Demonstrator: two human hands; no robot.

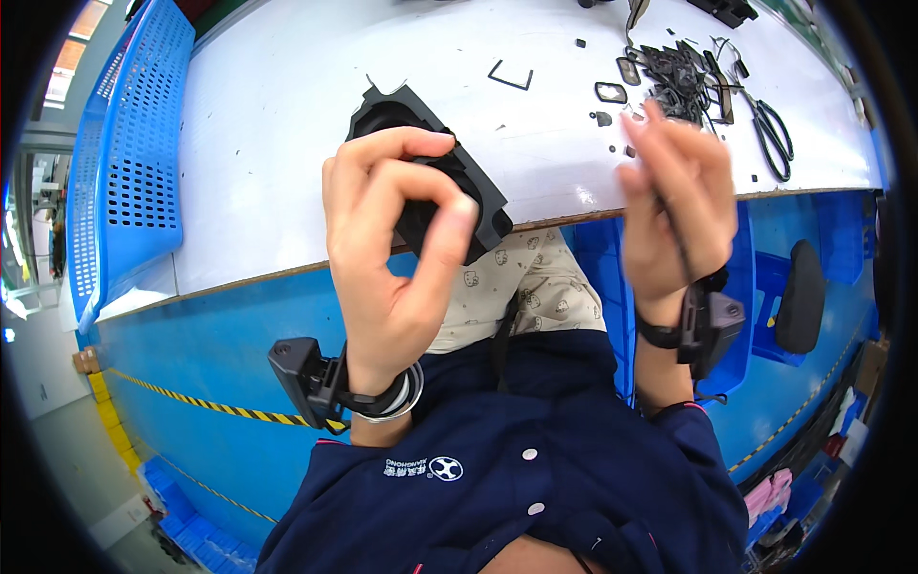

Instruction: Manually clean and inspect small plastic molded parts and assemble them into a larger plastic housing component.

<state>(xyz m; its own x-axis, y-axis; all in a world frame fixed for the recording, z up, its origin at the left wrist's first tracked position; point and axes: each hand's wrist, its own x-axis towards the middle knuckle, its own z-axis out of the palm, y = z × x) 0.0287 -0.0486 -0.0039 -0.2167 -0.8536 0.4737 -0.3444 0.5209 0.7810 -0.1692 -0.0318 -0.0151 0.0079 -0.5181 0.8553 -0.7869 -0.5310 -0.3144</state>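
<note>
The left hand (378,244) is positioned over a black moulded plastic part with rounded recesses (491,203); its fingers (406,143) curve across the part, contact points partly hidden. The near end of the part projects past the front edge of the white table (277,143). The right hand (684,206) is raised, motion-blurred, with a thin dark strip (677,234) along the palm. Beyond it: a heap of black strips (674,81) and black-handled scissors (771,142). Far left: a blue perforated plastic basket (143,182).
</note>
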